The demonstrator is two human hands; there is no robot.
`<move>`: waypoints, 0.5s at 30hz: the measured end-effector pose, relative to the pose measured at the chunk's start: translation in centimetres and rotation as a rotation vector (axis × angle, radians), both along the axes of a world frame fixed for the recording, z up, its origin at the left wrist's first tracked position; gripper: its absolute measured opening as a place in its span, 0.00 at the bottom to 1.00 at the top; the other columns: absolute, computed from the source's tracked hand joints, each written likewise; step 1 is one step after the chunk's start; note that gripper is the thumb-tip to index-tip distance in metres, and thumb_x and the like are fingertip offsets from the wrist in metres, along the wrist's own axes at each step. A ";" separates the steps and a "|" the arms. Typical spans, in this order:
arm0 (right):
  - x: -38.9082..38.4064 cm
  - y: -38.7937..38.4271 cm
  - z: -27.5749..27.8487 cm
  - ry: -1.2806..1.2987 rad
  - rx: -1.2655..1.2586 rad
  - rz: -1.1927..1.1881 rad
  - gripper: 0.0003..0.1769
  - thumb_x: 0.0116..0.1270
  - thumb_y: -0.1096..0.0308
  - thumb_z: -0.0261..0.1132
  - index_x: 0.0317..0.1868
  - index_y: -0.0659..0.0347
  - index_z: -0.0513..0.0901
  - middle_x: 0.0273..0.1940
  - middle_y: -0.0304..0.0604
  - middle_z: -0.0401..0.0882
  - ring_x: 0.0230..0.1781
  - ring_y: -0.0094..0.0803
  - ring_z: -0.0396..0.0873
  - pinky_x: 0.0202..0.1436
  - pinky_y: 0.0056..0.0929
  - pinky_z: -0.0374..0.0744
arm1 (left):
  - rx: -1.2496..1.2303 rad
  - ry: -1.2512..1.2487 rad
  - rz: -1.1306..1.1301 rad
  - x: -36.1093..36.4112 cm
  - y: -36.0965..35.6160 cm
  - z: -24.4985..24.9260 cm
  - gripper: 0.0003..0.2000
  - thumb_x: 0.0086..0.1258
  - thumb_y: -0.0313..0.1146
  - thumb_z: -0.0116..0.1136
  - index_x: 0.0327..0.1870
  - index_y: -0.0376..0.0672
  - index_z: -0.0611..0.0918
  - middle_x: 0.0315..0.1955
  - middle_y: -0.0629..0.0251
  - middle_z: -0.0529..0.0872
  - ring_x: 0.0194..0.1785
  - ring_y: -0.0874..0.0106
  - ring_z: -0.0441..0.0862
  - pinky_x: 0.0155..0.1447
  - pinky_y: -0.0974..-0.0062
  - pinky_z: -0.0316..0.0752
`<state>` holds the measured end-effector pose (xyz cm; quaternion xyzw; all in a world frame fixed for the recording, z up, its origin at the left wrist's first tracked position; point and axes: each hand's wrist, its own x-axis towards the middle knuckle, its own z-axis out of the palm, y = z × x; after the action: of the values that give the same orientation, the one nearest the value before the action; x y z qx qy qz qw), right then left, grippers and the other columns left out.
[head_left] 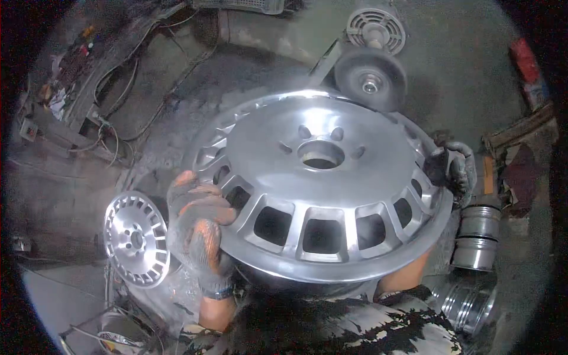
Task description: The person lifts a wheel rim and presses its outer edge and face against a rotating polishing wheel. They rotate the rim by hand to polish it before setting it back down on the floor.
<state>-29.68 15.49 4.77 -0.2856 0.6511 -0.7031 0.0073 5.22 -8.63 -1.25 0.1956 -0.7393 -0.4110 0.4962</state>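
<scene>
A large silver wheel rim (266, 154) with rectangular openings around its edge is held up in front of me, face upward and slightly tilted. My left hand (198, 222), in a dirty grey and orange glove, is closed around its left edge, fingers at the openings. On the far right edge, my right hand (461, 171) grips the rim in a dark, grimy glove, partly hidden behind it. The rim's far edge overlaps a round polishing wheel (370, 83), blurred as if spinning, on its motor (376, 29).
Another silver wheel rim (137, 239) leans upright at the left. Stacked metal cylinders (476, 236) and a shiny ribbed metal piece (467, 305) stand at the lower right. Loose cables (115, 139) run along the left wall. A wooden ledge (520, 127) juts in at the right.
</scene>
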 end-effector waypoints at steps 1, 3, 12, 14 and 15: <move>0.5 -0.5 0.1 0.021 0.002 -0.001 0.28 0.67 0.51 0.72 0.54 0.69 0.80 0.38 0.42 0.84 0.32 0.26 0.81 0.37 0.23 0.79 | 0.019 0.034 0.032 -0.3 0.2 0.2 0.14 0.73 0.36 0.52 0.41 0.33 0.85 0.40 0.54 0.86 0.53 0.62 0.82 0.73 0.60 0.70; 1.2 -1.7 0.4 0.037 0.018 -0.018 0.27 0.68 0.51 0.71 0.53 0.68 0.81 0.38 0.41 0.84 0.33 0.26 0.81 0.38 0.22 0.79 | 0.038 0.067 0.131 -0.5 0.5 -0.1 0.15 0.72 0.37 0.53 0.33 0.34 0.86 0.36 0.56 0.86 0.51 0.60 0.83 0.72 0.57 0.71; -3.0 -2.2 -2.0 0.257 0.147 -0.065 0.30 0.72 0.44 0.63 0.49 0.69 0.84 0.36 0.42 0.85 0.34 0.27 0.81 0.40 0.26 0.79 | 0.102 0.050 0.283 -1.4 1.1 0.9 0.16 0.71 0.39 0.57 0.30 0.35 0.87 0.35 0.58 0.86 0.47 0.60 0.82 0.68 0.55 0.72; -3.2 -2.1 -2.1 0.283 0.152 -0.074 0.31 0.72 0.43 0.62 0.49 0.69 0.85 0.36 0.42 0.85 0.33 0.28 0.81 0.40 0.27 0.79 | -0.009 0.053 0.252 -1.0 0.1 -0.5 0.18 0.76 0.39 0.50 0.44 0.29 0.84 0.36 0.57 0.87 0.46 0.63 0.84 0.63 0.63 0.76; -3.1 -2.2 -2.1 0.302 0.160 -0.090 0.31 0.73 0.43 0.62 0.49 0.70 0.85 0.36 0.43 0.85 0.33 0.28 0.81 0.40 0.27 0.79 | 0.014 0.080 0.244 -1.0 0.0 -1.0 0.20 0.78 0.40 0.49 0.50 0.27 0.82 0.36 0.57 0.87 0.46 0.64 0.84 0.62 0.65 0.77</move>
<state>-32.82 13.30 2.67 -0.3569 0.7108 -0.5980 -0.0993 4.21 -8.62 -2.23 0.2709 -0.6866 -0.3604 0.5704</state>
